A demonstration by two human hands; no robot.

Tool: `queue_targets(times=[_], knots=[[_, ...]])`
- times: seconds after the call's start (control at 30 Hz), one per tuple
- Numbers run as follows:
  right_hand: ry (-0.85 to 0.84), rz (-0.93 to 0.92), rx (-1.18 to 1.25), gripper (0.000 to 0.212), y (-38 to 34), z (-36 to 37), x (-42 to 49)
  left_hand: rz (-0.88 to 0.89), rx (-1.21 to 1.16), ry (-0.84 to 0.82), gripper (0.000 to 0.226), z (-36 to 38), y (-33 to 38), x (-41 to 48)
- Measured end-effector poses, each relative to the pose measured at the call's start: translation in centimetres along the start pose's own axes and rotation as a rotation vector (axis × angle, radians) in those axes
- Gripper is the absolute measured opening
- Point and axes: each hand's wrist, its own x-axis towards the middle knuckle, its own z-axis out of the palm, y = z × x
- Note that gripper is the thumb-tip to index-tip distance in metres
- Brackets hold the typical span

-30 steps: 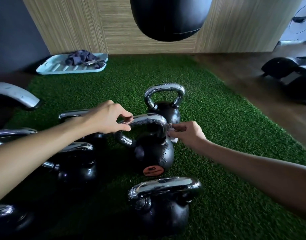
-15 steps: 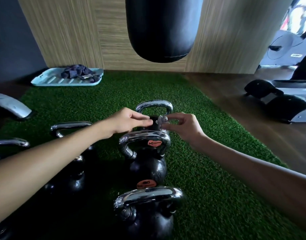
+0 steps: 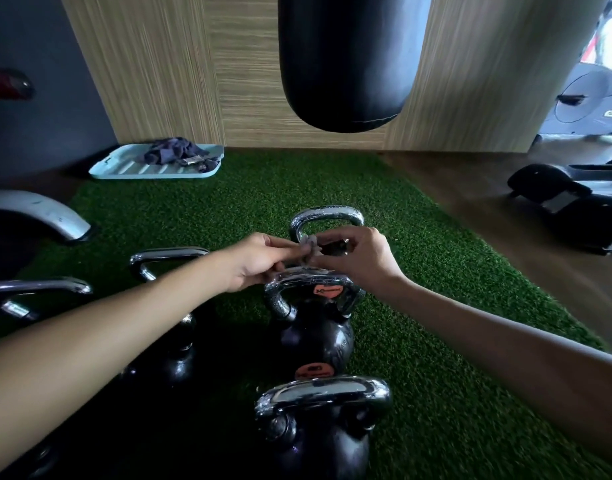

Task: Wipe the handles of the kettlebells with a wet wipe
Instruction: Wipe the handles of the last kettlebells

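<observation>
Hand check: your L hand (image 3: 259, 263) & R hand (image 3: 356, 261) are both pinching the wet wipe (image 3: 309, 245) just above the mid kettlebell handle (image 3: 311, 282); it's coming off that handle, so you're prob refolding before the far kettlebell (image 3: 327, 216).

Both arms are bare and stretched forward, and the hands meet near the middle of the view. The left forearm (image 3: 107, 341) comes in from the 8 o'clock edge and rises toward the centre, with the wrist nearly straight. The left hand (image 3: 259, 263) lies thumb side up, its fingers pointing toward 3 o'clock and the fingertips (image 3: 290, 251) pinched together on a small crumpled wet wipe (image 3: 308, 245). The right forearm (image 3: 505, 344) enters from about 4 o'clock and runs up toward 10 o'clock. The right hand (image 3: 361, 261) shows its back to the camera. Its fingers are curled and arched over toward 9 o'clock, pinching the same wipe from the other side.
</observation>
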Motion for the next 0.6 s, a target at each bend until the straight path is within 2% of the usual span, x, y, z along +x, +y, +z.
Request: queue_targets(times=[0.1,0.13,0.2,0.23,0.3,0.47,0.6], knots=[[-0.184,-0.02,-0.359,0.066,1.0,0.2,0.3,0.104,0.183,0.109,0.061,-2.3,-0.3,-0.6],[-0.246,-0.035,-0.509,0.066,1.1,0.3,0.5,0.147,0.285,0.153,0.063,-3.0,-0.3,-0.9],[-0.314,-0.056,-0.671,0.051,0.8,0.5,0.9,0.236,0.475,0.242,0.055,-3.9,-0.1,-1.3],[-0.331,-0.075,-0.693,0.041,0.6,0.5,1.0,0.286,0.56,0.278,0.05,-3.9,0.1,-1.3],[-0.359,-0.112,-0.731,0.035,0.3,0.1,1.0,0.375,0.703,0.299,0.045,-3.2,0.5,-1.3],[-0.375,-0.085,-0.67,0.028,1.7,-2.0,0.0,0.485,0.923,0.177,0.037,-0.1,1.7,-1.1],[-0.368,-0.048,-0.645,0.037,3.0,-3.8,-0.9,0.491,0.964,0.098,0.038,2.8,1.7,-0.2]])
